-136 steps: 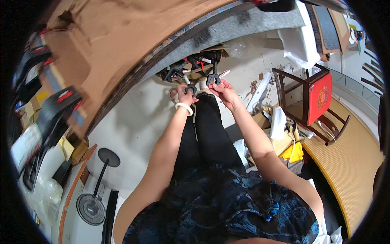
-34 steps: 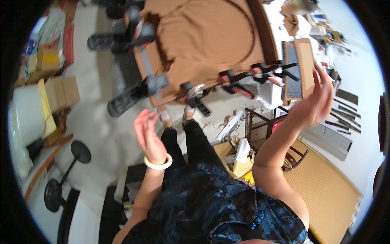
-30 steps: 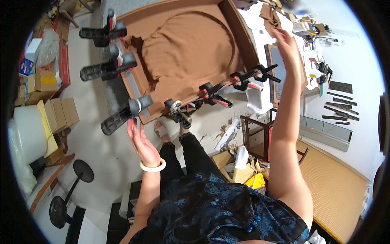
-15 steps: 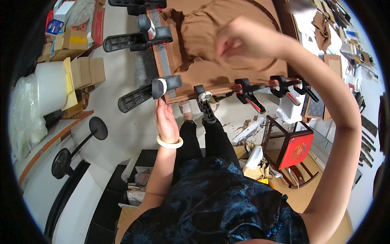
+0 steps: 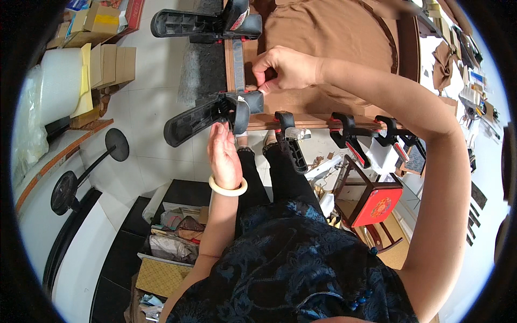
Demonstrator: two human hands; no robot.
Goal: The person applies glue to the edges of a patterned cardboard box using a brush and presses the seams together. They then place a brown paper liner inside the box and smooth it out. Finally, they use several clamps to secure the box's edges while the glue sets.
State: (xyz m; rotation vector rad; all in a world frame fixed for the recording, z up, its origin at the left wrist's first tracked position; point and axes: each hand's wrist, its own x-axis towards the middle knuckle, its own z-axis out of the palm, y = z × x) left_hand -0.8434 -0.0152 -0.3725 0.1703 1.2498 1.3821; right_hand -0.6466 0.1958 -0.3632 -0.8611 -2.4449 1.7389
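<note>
A large piece of brown fabric (image 5: 328,32) lies bunched over a wooden frame (image 5: 318,120), with a grey strip (image 5: 238,67) along its left side. At the near left corner a black spring clamp (image 5: 194,121) grips the edge. My right hand (image 5: 291,69) is beside that clamp, thumb and forefinger closed in a pinch at the strip; what is between them is too small to make out. Just below the same corner, my left hand (image 5: 224,159) is palm up with fingers stretched out, holding nothing. A cream bangle (image 5: 228,188) circles the left wrist.
Another clamp (image 5: 188,23) sits farther up the left side; several black-and-red clamps (image 5: 350,141) line the near edge. A red-seated stool (image 5: 379,207) stands at right. Cardboard boxes (image 5: 102,19) and a bubble-wrap roll (image 5: 62,81) are at left, near a black-ended stand (image 5: 90,167).
My right hand has come left, from above the middle of the fabric to the corner clamp, and now pinches there. The view has shifted a little. My left hand stays below the corner.
</note>
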